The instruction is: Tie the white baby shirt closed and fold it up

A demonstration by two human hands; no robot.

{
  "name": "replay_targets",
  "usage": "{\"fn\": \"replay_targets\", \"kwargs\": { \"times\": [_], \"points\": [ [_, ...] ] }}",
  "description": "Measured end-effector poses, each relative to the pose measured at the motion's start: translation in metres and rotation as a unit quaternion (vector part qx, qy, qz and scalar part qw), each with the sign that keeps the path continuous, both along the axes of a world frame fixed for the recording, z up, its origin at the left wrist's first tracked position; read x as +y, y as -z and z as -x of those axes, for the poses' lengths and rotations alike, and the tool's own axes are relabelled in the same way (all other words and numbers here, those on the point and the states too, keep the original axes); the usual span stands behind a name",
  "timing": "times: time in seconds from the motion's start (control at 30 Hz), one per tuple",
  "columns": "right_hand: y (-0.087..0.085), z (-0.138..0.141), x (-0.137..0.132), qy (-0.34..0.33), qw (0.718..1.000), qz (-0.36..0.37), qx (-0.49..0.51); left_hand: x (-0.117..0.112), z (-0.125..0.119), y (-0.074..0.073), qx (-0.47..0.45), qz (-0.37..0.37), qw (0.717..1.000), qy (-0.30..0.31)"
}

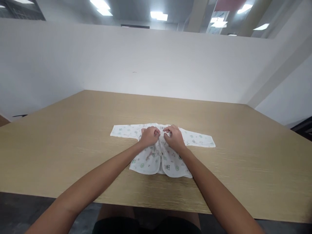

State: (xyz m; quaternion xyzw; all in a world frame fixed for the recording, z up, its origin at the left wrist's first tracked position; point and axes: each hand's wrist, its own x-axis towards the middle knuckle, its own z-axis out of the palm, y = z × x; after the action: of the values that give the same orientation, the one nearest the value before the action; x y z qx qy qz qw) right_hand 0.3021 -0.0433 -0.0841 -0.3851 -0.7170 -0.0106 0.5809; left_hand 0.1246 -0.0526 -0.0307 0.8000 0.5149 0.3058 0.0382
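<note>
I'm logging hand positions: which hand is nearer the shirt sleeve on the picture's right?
Right. The right hand is at the shirt, just inward of that sleeve; the left hand is farther away, across the front opening.

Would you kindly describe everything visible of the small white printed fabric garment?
The small white long-sleeved fabric garment lies front up on the tan, wood-look table, sleeves spread, neckline on the far side. Green, pink and dark prints dot it. Its rounded front panels part at the hem. The left hand and right hand are at its upper front; their grip is unclear.
</note>
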Motion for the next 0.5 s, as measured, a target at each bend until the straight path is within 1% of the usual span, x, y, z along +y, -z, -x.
{"fn": "replay_targets", "kwargs": {
  "times": [0.17, 0.33, 0.5],
  "points": [
    [-0.0001, -0.0012, -0.0012, -0.001, 0.999, 0.038, -0.033, 0.0043, 0.0035, 0.0059, 0.006, -0.023, 0.999, 0.025],
    [-0.0006, -0.0034, -0.0018, -0.034, 0.997, 0.068, -0.033, 0.0068, 0.0066, 0.01, 0.009, -0.036, 0.998, 0.051],
    [-0.0021, -0.0047, -0.0022, -0.039, 0.993, 0.094, -0.053, 0.0053, 0.0064, 0.0106, 0.012, -0.044, 0.998, 0.044]
  ]
}}
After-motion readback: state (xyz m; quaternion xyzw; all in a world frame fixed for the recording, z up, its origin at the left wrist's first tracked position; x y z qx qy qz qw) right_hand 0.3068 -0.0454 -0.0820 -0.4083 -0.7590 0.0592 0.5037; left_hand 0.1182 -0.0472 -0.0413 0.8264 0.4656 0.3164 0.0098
